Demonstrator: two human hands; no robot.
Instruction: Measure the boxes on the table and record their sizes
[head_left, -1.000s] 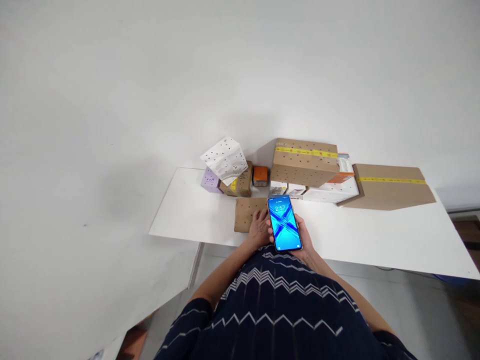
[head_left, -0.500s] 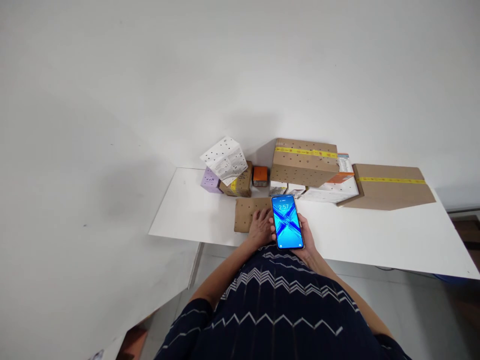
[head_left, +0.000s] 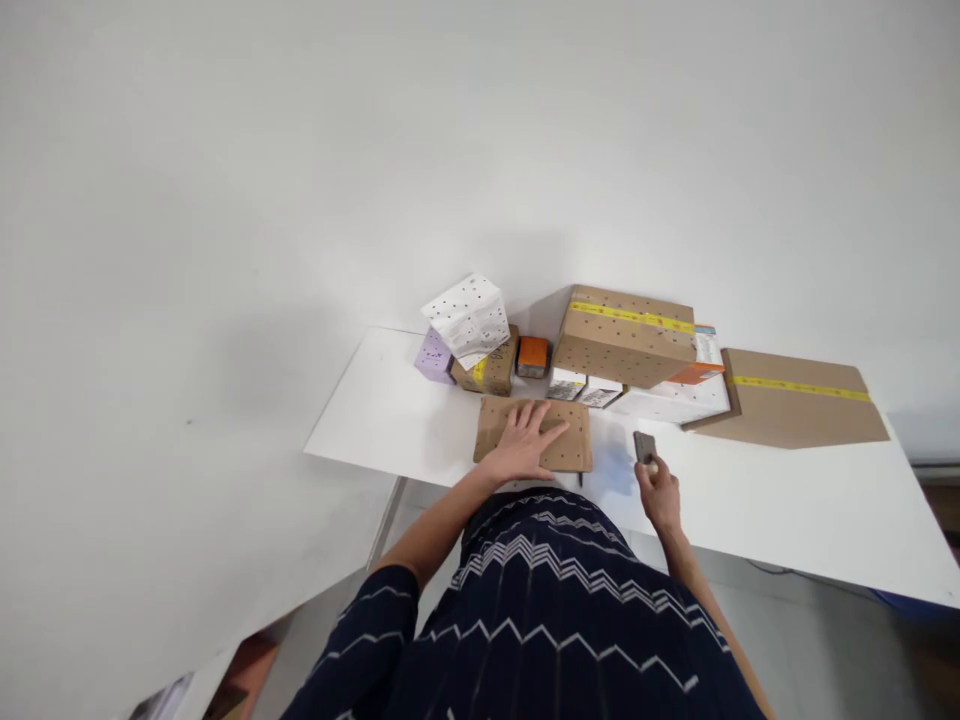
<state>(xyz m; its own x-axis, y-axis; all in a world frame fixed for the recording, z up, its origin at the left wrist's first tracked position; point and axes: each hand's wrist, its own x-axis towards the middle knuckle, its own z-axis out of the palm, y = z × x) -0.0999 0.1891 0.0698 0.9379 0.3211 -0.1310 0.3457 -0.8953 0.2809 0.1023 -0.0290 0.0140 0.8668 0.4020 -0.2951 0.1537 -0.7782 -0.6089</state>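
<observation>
My left hand (head_left: 523,447) lies flat with fingers spread on a flat brown package (head_left: 576,430) printed with small dark marks. The package rests near the front edge of the white table. To its right, my right hand (head_left: 660,492) is closed around a phone (head_left: 644,447). The phone's dark back or edge faces up, and a blue glow shows on the tabletop beside it. A thin dark stick-like item (head_left: 580,480) pokes out from the package's near edge; its kind is unclear.
Along the wall stand a large taped carton (head_left: 630,335), another carton (head_left: 802,400) at right, a small orange box (head_left: 533,355), a taped brown box (head_left: 495,370), a purple box (head_left: 433,355) and a folded white dotted sheet or box (head_left: 469,320). White boxes (head_left: 566,383) sit under the large carton.
My right hand has moved right, away from my left hand, and turned the phone so its lit screen no longer faces me. My left hand has spread its fingers on the package.
</observation>
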